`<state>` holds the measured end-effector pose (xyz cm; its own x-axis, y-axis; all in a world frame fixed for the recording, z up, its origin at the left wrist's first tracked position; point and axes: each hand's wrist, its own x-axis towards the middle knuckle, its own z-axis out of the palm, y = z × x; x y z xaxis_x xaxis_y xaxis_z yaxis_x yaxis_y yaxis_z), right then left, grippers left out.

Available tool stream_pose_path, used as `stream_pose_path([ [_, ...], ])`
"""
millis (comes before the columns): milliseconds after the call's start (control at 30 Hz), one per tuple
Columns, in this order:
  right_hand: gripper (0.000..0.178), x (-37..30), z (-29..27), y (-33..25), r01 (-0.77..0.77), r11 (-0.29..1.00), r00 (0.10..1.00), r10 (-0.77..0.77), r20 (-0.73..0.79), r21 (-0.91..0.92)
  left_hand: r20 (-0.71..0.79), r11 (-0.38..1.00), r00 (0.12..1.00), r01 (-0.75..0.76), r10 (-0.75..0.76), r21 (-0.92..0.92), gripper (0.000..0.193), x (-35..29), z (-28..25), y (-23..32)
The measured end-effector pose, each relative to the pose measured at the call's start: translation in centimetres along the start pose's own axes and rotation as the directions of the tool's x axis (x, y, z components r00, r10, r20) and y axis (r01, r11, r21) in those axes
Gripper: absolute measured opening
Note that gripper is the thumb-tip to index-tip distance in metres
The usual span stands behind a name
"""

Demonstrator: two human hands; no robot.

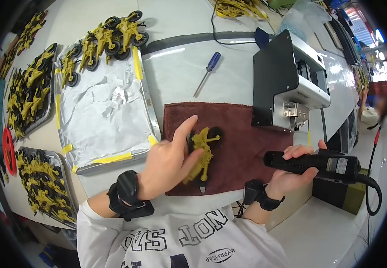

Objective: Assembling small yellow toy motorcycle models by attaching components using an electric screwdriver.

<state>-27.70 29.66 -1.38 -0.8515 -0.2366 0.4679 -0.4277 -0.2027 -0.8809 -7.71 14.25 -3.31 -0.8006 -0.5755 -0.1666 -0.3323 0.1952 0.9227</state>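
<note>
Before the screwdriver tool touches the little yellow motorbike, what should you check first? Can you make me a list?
1. Yellow toy motorbike lies on the dark red towel: ok.
2. Left hand steadies the motorbike with its fingers on it: ok.
3. Right hand grips the black electric screwdriver firmly: ok.
4. Tool tip lined up with a screw: not ok, the tool lies sideways, away from the toy.
5. Cable free of snags: cannot tell, it loops off past the table edge.
6. Paper-lined tray has room for another bike: ok, most of it is bare.
</note>
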Motion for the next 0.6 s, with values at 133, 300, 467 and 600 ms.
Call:
stream_pose_path([
  [133,0.085,0.1,-0.1,-0.1,0.004,1.0,1.0,-0.004,-0.016,-0.001,-0.079,0.75,0.962,-0.152,0.263,0.644,0.064,-0.4,-0.7,0.8],
  [300,0.091,0.1,0.4,-0.3,-0.018,0.998,0.997,0.013,-0.082,-0.065,0.339,0.725,0.871,-0.487,0.356,0.488,0.086,1.0,-2.0,1.2],
  [467,0.098,0.6,0.3,0.0,-0.082,0.997,0.992,0.081,-0.099,-0.01,0.423,0.729,0.859,-0.482,0.287,0.485,0.088,1.8,-1.7,1.3],
  [600,0.09,0.4,0.1,0.3,-0.056,0.998,0.993,0.058,-0.099,0.027,0.343,0.708,0.873,-0.484,0.347,0.515,0.087,0.9,-0.3,1.3],
])
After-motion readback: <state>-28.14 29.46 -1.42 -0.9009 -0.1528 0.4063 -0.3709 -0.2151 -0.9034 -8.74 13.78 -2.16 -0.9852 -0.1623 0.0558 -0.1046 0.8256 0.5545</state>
